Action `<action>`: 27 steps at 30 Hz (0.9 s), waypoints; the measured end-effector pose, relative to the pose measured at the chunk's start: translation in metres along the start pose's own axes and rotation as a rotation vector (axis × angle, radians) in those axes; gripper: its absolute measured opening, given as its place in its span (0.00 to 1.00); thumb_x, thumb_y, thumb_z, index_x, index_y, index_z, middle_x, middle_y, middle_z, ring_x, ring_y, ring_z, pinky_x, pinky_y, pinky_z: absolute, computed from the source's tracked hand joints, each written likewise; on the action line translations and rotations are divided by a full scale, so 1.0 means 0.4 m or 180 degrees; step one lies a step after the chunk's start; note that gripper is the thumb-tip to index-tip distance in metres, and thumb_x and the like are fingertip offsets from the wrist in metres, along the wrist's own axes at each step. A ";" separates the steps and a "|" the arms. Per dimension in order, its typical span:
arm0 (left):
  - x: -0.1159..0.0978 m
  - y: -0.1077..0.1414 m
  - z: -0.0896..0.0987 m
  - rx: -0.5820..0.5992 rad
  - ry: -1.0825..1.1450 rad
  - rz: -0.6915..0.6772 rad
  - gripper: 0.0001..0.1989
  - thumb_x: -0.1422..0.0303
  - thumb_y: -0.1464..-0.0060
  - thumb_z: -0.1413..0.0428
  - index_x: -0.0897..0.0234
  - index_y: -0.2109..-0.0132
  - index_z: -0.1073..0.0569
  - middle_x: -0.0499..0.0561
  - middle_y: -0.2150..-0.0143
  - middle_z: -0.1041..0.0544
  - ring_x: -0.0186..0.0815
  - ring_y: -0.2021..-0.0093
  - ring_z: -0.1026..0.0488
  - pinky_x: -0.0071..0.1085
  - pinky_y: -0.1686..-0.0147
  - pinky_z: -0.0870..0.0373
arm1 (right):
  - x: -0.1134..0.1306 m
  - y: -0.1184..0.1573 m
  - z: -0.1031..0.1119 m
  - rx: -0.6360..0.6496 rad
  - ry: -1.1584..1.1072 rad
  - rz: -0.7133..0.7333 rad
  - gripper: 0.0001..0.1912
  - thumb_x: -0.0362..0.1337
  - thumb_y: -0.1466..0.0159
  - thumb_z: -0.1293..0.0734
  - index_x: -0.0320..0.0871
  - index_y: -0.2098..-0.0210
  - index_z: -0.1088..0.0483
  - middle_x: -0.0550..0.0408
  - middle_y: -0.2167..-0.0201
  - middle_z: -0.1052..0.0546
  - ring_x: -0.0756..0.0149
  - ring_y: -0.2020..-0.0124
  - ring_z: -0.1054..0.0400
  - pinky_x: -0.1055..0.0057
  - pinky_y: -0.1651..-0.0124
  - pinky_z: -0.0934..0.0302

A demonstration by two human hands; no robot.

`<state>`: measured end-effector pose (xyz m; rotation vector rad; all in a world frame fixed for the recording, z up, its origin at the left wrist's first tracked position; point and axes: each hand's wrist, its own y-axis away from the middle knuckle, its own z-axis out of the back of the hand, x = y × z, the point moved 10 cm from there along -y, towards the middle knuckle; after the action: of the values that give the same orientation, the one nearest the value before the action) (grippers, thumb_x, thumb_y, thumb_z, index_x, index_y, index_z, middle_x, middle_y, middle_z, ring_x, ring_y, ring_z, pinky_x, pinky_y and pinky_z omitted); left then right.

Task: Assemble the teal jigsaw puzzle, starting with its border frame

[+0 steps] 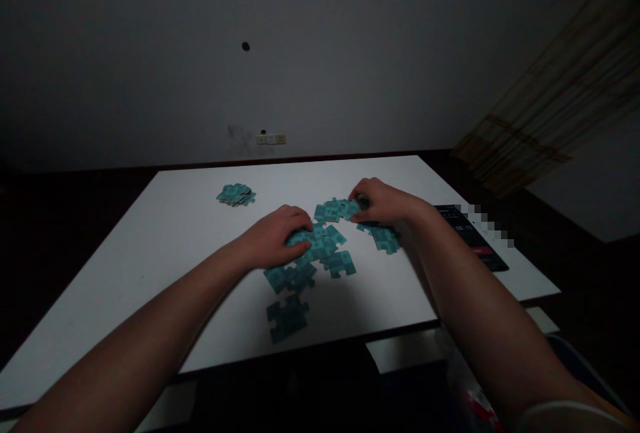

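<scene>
Teal jigsaw pieces [320,244] lie in a loose spread across the middle of a white table [125,300], seen from the head camera. The left hand [276,236] rests on the near side of the spread, fingers curled down with their tips on the pieces. That cupped shape seems to hold them in place from above, though whether it grips any cannot be told. The right hand [379,201] reaches over the far side, fingers bent and closed around the edge of a jigsaw piece [351,208], apparently holding it by the rim, with part of it hidden. A lone piece [287,318] lies nearest the person, just outside the spread. A small stacked heap [235,194] sits well apart toward the far left, set away from the loose pieces. A dark flat box [473,238] lies near the right edge of the table. Beyond are a wall socket [270,139] and a curtain [540,93].
</scene>
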<state>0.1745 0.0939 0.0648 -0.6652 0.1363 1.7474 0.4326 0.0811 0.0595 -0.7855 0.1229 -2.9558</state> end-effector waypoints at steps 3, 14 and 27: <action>-0.001 -0.001 0.002 -0.0006 0.0026 0.0008 0.14 0.60 0.34 0.36 0.53 0.44 0.17 0.59 0.39 0.16 0.54 0.36 0.21 0.57 0.33 0.22 | -0.012 0.001 0.001 0.0084 -0.0238 -0.0156 0.18 0.43 0.45 0.15 0.50 0.56 0.16 0.49 0.59 0.15 0.53 0.61 0.22 0.58 0.57 0.27; 0.012 -0.004 0.012 -0.0125 -0.0163 0.0242 0.14 0.57 0.30 0.40 0.54 0.44 0.17 0.59 0.42 0.14 0.55 0.38 0.19 0.57 0.36 0.22 | 0.055 -0.010 0.040 -0.0287 -0.1455 -0.0222 0.10 0.44 0.36 0.24 0.47 0.57 0.18 0.54 0.68 0.17 0.57 0.66 0.23 0.62 0.60 0.30; 0.138 0.023 0.100 -0.1454 0.0936 0.1239 0.14 0.60 0.35 0.37 0.59 0.46 0.16 0.53 0.56 0.12 0.46 0.54 0.15 0.46 0.46 0.17 | 0.168 -0.018 -0.054 0.0150 -0.1716 0.0100 0.17 0.57 0.30 0.25 0.49 0.59 0.19 0.51 0.64 0.12 0.56 0.61 0.19 0.60 0.53 0.26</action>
<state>0.1441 0.1553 0.0681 -1.2996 0.0701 2.0651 0.3633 0.0828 0.0746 -1.5111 0.0285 -2.5920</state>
